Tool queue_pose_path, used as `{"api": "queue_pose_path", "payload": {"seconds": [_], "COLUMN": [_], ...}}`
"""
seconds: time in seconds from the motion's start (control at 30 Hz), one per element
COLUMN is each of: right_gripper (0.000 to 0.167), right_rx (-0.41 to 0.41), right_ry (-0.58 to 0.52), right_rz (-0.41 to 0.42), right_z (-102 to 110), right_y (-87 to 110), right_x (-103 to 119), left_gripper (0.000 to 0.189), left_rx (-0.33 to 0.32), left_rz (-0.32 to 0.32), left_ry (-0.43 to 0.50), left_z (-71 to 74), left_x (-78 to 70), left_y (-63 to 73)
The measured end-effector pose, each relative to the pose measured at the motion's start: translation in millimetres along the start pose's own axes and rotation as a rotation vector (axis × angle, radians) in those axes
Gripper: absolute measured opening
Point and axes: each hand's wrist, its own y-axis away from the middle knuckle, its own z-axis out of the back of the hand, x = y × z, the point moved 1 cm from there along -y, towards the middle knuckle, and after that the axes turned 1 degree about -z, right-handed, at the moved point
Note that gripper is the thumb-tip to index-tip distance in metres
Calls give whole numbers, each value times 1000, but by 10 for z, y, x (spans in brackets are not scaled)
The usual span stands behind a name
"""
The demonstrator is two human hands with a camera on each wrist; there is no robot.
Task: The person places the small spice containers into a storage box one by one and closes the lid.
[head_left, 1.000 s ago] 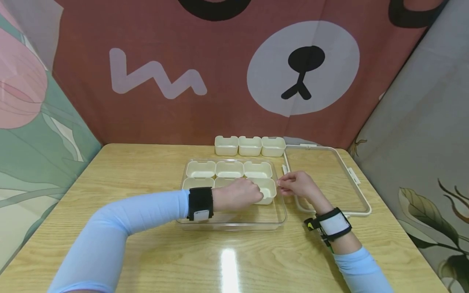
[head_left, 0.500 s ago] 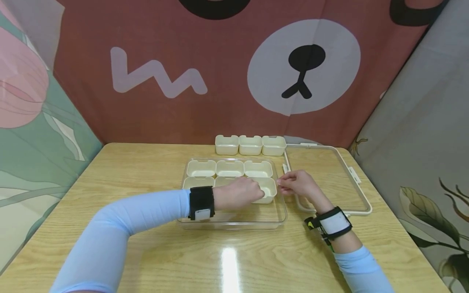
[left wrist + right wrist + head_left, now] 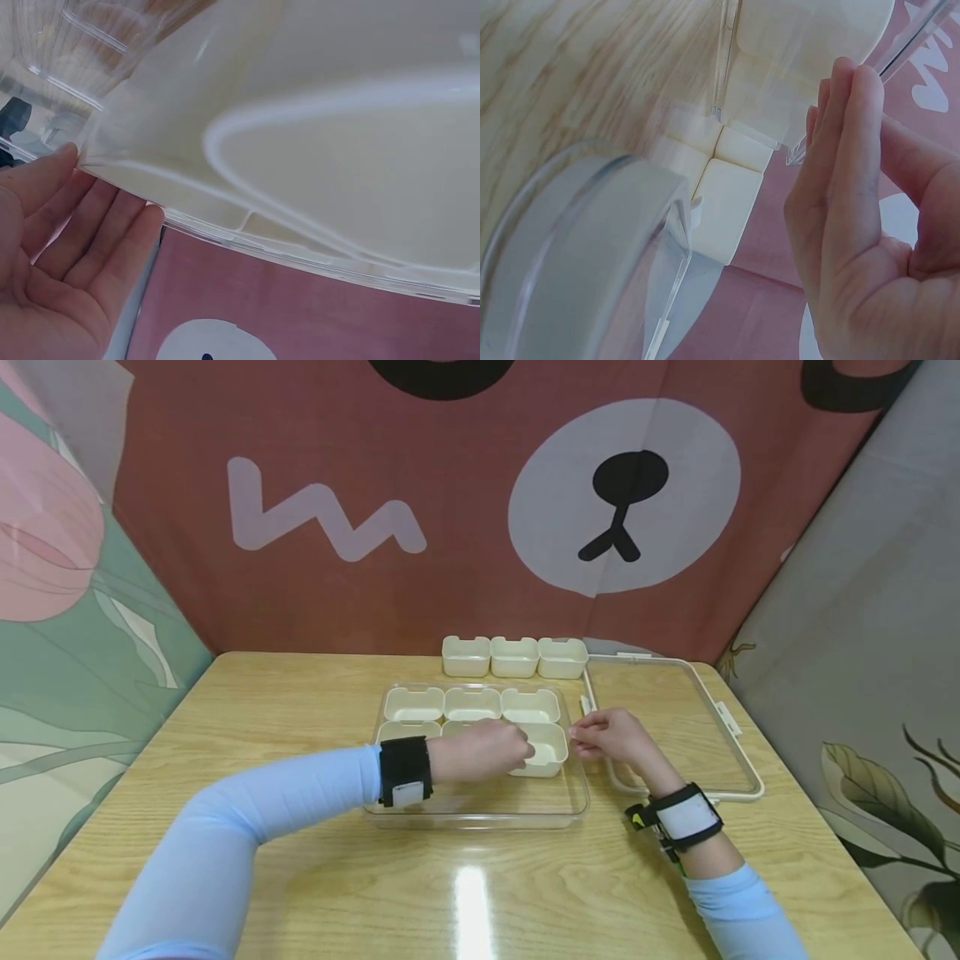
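A clear plastic container stands on the table with several small cream boxes in its back two rows. My left hand reaches across it from the left. Its thumb and fingertips pinch the near rim of the right-hand cream box in the second row, and the hand hides part of the boxes beside it. In the left wrist view, the fingers meet the rim, palm showing. My right hand is at the container's right wall, fingertips right at the rim. The right wrist view shows its fingers straight and together.
Three more cream boxes form a row at the table's back edge. Right of the container lies a clear lid with a white frame and side clips. Printed cloth hangs behind the table.
My left hand has shifted slightly left, showing a little more of the right-hand cream box. The right hand keeps its place by the container's right wall.
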Motion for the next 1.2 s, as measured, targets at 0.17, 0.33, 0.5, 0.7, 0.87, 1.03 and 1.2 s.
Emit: {"api": "queue_pose_path", "payload": {"seconds": [0.17, 0.33, 0.5, 0.7, 0.87, 1.03, 1.2], "right_gripper": [31, 32, 32, 32, 32, 32, 33], "right_rx": [3, 2, 6, 8, 13, 11, 17], "right_ry": [-3, 7, 3, -12, -17, -15, -16], "right_rz": [1, 1, -7, -14, -5, -6, -6], "right_z": [4, 12, 10, 6, 13, 15, 7], "right_y": [1, -2, -12, -17, -15, -13, -1], "right_x": [0, 8, 1, -10, -12, -3, 11], "left_gripper": [12, 10, 8, 9, 10, 10, 9], "left_rx": [1, -7, -8, -11, -9, -5, -9], "left_rz": [-2, -3, 3, 14, 56, 80, 69], "left_ry": [32, 42, 45, 39, 83, 102, 92], "left_z": [11, 36, 36, 37, 49, 47, 46], "left_x": [37, 75, 104, 118, 123, 138, 133], "left_y": [30, 73, 89, 90, 83, 71, 78]}}
